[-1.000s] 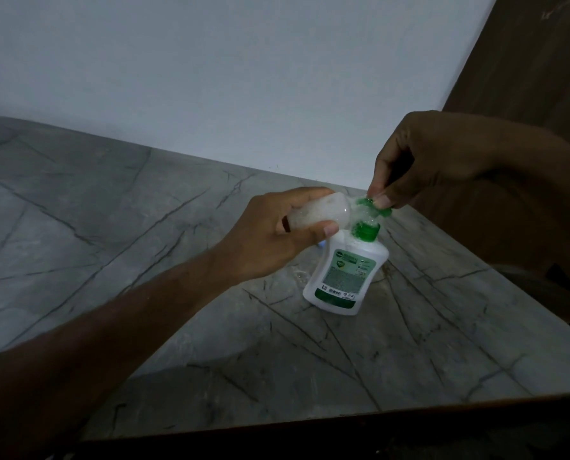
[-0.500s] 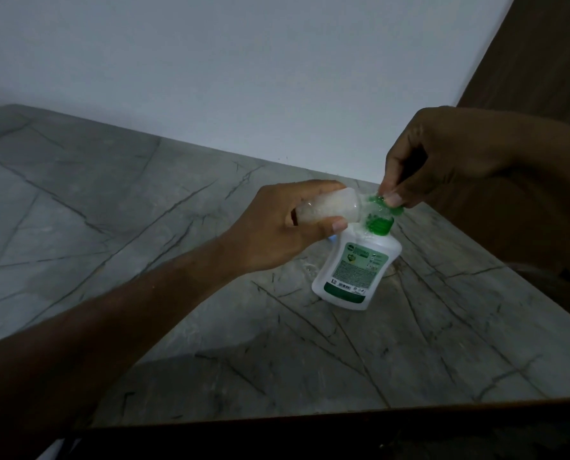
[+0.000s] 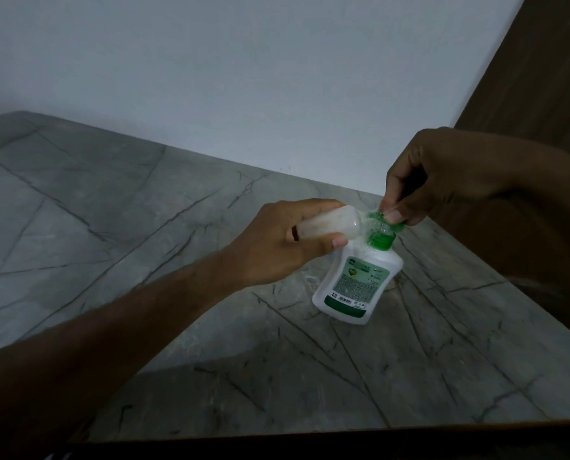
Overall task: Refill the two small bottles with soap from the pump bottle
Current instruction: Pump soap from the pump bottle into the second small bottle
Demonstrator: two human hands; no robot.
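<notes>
Left hand (image 3: 277, 244) is gripping a small clear bottle (image 3: 323, 224) sideways, fingers & thumb curled round it, its mouth right at the green pump head (image 3: 381, 227). Right hand (image 3: 443, 174) is pinching/pressing that pump top w/ fingertips. Pump bottle (image 3: 356, 280) is standing tilted on the grey marble table (image 3: 144, 227), near the wall (image 3: 244, 78).

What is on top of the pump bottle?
The right hand presses its fingertips on the green pump head of the pump bottle. The left hand holds a small bottle sideways at the spout. The spout opening is covered.
</notes>
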